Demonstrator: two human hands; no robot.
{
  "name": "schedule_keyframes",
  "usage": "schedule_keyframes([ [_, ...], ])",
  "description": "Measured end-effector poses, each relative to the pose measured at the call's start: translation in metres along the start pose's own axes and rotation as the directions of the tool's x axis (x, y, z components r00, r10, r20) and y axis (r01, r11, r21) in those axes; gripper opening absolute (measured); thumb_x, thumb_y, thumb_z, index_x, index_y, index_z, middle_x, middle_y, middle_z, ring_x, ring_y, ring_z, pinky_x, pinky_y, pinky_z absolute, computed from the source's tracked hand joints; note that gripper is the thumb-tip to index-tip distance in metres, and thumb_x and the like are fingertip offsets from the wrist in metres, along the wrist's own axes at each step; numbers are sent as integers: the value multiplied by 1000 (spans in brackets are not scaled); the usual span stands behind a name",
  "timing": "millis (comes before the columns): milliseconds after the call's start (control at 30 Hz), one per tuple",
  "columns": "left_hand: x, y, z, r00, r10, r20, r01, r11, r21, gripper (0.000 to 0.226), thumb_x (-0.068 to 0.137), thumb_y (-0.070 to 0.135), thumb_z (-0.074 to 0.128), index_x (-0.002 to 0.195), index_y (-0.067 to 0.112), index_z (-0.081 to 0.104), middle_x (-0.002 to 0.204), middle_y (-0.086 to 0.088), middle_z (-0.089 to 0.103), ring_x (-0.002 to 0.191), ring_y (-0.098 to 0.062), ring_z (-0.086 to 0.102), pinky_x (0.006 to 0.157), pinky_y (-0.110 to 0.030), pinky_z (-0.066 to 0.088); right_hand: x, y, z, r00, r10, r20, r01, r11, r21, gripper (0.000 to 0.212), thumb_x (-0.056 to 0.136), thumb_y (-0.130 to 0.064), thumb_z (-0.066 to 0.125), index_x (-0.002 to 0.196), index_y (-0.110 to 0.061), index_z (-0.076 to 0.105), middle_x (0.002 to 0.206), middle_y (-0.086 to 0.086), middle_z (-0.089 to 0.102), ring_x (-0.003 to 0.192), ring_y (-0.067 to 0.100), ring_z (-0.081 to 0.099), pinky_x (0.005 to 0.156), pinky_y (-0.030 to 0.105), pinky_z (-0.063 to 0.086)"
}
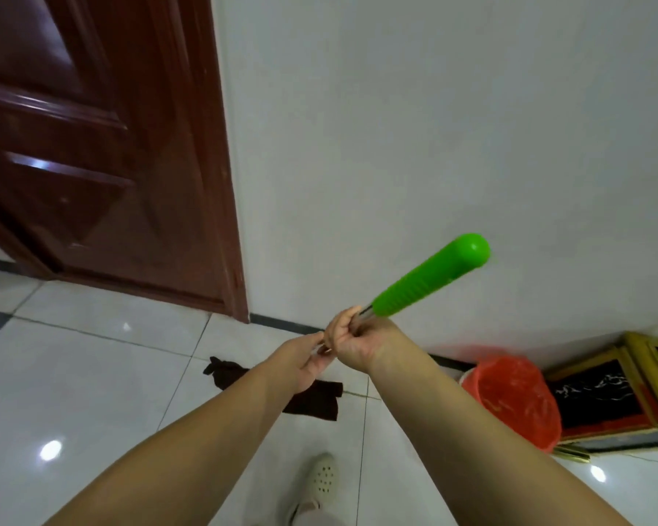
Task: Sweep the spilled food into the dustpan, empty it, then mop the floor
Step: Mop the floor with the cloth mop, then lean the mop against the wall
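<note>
A mop handle with a bright green grip point(430, 277) slants up to the right in front of me. My right hand point(352, 341) grips the metal shaft just below the green grip. My left hand point(304, 358) holds the shaft right beneath it, fingers curled round it. The lower shaft is hidden behind my hands and forearms. The dark brown mop cloth point(320, 394) lies on the white tiled floor point(103, 381) below my hands, partly covered by my left forearm. No spilled food or dustpan shows.
A red bin with a red bag point(517, 400) stands at the right by the wall. A gold-framed low stand point(616, 389) sits beyond it. A brown wooden door point(103, 153) fills the upper left. My shoe point(321, 478) is at the bottom.
</note>
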State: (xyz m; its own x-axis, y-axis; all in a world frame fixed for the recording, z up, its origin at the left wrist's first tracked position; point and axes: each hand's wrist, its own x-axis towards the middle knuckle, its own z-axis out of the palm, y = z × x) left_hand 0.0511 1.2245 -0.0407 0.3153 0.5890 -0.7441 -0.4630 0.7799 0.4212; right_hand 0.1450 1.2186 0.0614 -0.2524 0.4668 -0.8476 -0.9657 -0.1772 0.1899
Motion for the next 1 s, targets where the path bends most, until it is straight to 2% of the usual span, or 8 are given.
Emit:
schedule_keyframes([
  [167,21,41,4,997,62,34,-63,998,28,26,91,-13,39,105,-9,61,103,-19,67,86,-22,67,70,-27,57,16,-2,54,998,53,-22,-55,996,-75,17,93,-2,53,79,6,49,82,14,48,56,19,50,23,27,42],
  [300,43,76,13,990,124,67,-140,915,378,40,92,-11,41,128,4,50,115,-11,65,91,-14,67,70,-19,57,29,-13,85,1000,30,-8,-29,832,-554,35,96,-21,55,113,9,50,89,24,51,40,29,60,30,29,49],
  [433,77,106,16,930,355,-90,-243,781,575,36,89,-1,59,125,2,55,69,-8,59,51,-13,59,47,-22,53,44,-37,110,945,-271,185,247,213,-946,26,96,-17,50,119,-7,53,91,15,61,63,23,66,46,27,55],
  [533,100,129,12,828,558,-45,-298,507,809,24,85,12,66,109,14,67,63,0,52,51,-12,51,49,-23,49,65,-49,138,739,-343,580,424,-433,-796,41,90,-16,56,131,-21,54,101,0,58,88,13,58,76,24,51],
  [600,112,144,12,771,636,38,-301,311,901,14,83,19,69,97,18,71,73,-3,56,63,-15,55,63,-29,51,79,-45,157,625,-229,746,494,-624,-605,40,89,-20,59,129,-22,57,106,-7,59,96,8,54,82,16,44],
  [733,132,173,11,798,597,79,-290,266,919,6,82,21,69,87,19,68,89,0,63,81,-19,64,76,-33,55,104,-39,190,486,-184,854,541,-704,-460,23,88,-23,61,109,-17,67,96,-11,64,88,3,56,69,1,36],
  [900,151,215,14,828,539,152,-360,303,883,24,81,16,68,75,36,58,77,13,65,72,0,61,66,-11,44,128,-33,220,453,-278,847,539,-672,-509,25,89,-22,60,113,-18,67,99,-11,66,94,5,60,76,4,37],
  [1000,160,241,14,843,495,209,-389,294,873,27,81,16,68,75,39,57,78,10,66,73,-5,62,69,-12,48,141,-26,232,448,-340,827,560,-614,-556,19,90,-17,60,107,-22,66,92,-16,64,90,2,59,78,6,40],
])
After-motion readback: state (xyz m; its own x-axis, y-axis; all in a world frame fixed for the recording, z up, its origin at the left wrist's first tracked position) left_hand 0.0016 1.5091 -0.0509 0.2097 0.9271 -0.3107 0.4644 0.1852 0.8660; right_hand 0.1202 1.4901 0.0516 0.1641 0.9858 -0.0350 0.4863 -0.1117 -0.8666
